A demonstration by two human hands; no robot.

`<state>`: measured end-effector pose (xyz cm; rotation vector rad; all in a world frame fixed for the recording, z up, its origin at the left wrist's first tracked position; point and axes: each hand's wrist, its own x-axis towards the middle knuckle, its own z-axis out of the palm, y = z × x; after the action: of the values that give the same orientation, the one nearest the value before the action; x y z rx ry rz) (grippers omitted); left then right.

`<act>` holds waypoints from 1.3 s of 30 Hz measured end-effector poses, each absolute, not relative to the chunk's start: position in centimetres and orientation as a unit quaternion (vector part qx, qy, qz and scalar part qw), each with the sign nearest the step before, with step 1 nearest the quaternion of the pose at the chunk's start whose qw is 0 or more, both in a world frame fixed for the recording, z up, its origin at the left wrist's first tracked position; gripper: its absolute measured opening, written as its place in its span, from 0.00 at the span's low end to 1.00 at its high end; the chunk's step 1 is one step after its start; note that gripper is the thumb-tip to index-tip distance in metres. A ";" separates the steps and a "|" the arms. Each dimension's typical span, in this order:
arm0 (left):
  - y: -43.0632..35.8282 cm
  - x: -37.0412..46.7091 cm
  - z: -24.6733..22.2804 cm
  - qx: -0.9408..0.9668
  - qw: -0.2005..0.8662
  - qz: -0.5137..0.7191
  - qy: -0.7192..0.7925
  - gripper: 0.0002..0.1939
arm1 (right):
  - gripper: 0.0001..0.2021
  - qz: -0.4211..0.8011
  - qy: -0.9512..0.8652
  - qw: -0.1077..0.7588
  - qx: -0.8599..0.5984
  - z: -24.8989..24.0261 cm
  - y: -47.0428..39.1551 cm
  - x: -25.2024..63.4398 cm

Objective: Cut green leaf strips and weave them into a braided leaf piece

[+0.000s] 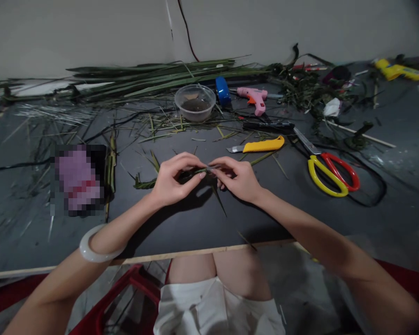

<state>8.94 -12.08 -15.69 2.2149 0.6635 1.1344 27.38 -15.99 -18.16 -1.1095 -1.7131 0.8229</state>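
Above the dark table my left hand [178, 177] and my right hand [238, 180] meet, fingertips nearly touching. Both pinch a green leaf strip [219, 201], its pointed end hanging down below the fingers. Most of the strip is hidden by my fingers. A curled, folded piece of leaf [145, 183] shows just left of my left hand; whether it joins the strip I cannot tell. Beyond my right hand lies a yellow utility knife [261, 145] with its blade out, pointing left.
Scissors [331, 174] with red and yellow handles lie at right. Behind are a plastic bowl [195, 103], blue tape roll [223, 91], pink glue gun [254, 98] and long green leaves [153, 77]. A pixelated purple object [78, 179] lies left. The table's front edge [181, 254] is near my lap.
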 end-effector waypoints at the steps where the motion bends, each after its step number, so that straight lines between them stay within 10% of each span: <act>1: -12.2 9.0 -15.6 0.833 0.266 0.424 0.236 0.04 | 0.08 0.331 -0.700 0.451 -0.444 -18.2 -15.9 27.5; 14: -12.6 9.1 -15.7 0.866 0.188 0.424 0.188 0.04 | 0.05 0.074 -0.807 0.472 -0.348 -17.9 -15.2 28.6; 30: -12.3 8.9 -15.8 0.863 0.167 0.434 0.198 0.07 | 0.07 0.262 -0.768 0.433 -0.393 -16.7 -16.0 28.2; 39: -12.6 9.1 -15.7 0.871 0.151 0.433 0.177 0.06 | 0.07 0.039 -0.834 0.466 -0.294 -17.6 -15.6 28.7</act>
<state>9.13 -12.63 -15.67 2.4990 0.5087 1.2444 28.75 -15.62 -17.60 -0.7218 -2.0462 0.0946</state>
